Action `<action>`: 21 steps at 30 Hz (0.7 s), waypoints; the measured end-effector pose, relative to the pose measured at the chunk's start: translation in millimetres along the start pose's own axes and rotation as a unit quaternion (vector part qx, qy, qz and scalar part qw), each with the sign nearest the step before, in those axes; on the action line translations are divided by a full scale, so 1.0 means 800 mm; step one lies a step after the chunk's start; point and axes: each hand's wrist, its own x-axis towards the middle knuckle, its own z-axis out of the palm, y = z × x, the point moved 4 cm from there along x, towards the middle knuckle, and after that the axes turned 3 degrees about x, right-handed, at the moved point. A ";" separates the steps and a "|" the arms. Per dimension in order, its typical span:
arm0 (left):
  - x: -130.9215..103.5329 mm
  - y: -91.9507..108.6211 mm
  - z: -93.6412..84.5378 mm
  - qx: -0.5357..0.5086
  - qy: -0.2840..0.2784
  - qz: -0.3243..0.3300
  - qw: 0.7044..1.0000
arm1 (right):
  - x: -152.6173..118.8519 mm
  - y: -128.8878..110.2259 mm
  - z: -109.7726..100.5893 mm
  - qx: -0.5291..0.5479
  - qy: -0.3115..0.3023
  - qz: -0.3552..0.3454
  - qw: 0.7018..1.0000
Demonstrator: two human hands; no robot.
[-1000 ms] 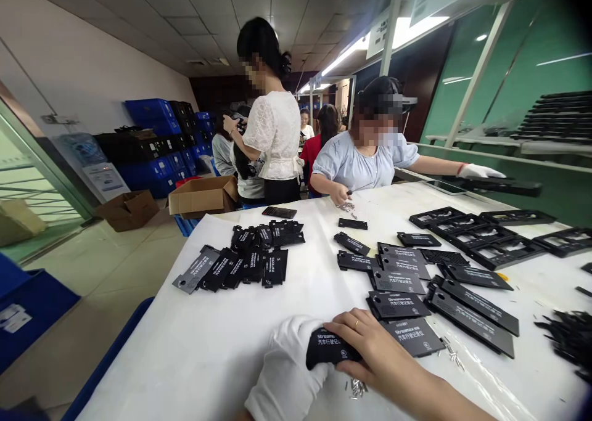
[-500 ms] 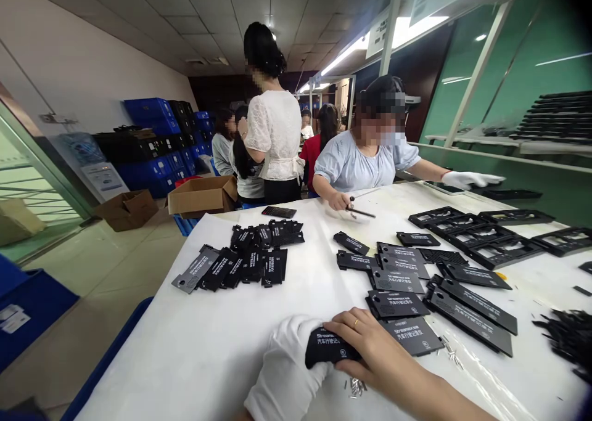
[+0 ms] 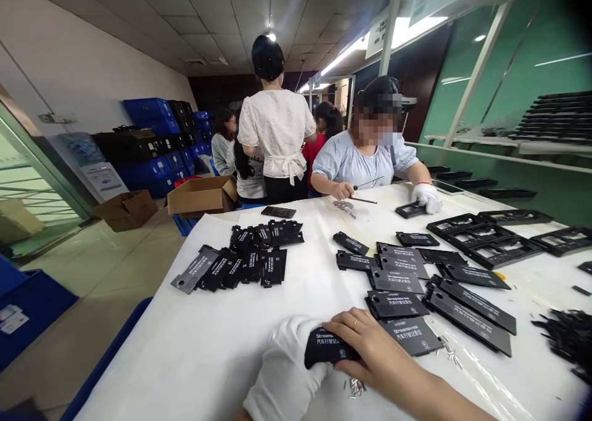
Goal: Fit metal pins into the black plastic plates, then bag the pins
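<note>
Between my two hands is a black printed plastic panel point(image 3: 326, 346) with white lettering. My left hand point(image 3: 287, 362), in a white glove, grips it from the left side. Bare and wearing a ring, my right hand point(image 3: 365, 344) is closed over its upper right part, hiding that end. Small metal pins point(image 3: 355, 386) lie on the table just below the panel. Close by on the right, another printed panel point(image 3: 414, 336) lies flat, with more panels point(image 3: 398, 304) stacked behind it. A second group of pins point(image 3: 451, 352) sits beside them.
A pile of panels point(image 3: 240, 254) lies at the left of the white table point(image 3: 185, 347). Black frames point(image 3: 490, 239) and a heap of small black parts point(image 3: 567, 341) are on the right. Across the table sits a co-worker point(image 3: 370, 156); a person in white point(image 3: 280, 131) stands behind.
My hands and the panel have hardly moved. The co-worker's gloved hand has come back from the far right with a black frame. The standing person has turned away.
</note>
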 end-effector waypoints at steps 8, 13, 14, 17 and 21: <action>0.001 0.000 0.004 0.001 0.010 0.018 1.000 | -0.001 -0.001 0.000 0.001 0.000 0.000 1.000; 0.001 0.001 0.001 0.002 0.003 0.004 1.000 | -0.002 0.000 0.000 0.002 0.000 0.002 1.000; 0.001 0.001 0.001 0.004 0.003 0.001 1.000 | -0.001 0.000 0.000 0.002 0.000 0.002 1.000; 0.002 0.002 0.001 0.008 0.006 0.001 1.000 | -0.001 0.000 0.000 0.000 -0.001 0.003 1.000; 0.003 0.003 -0.001 0.012 0.004 0.006 1.000 | -0.001 0.000 0.001 -0.001 -0.001 -0.001 1.000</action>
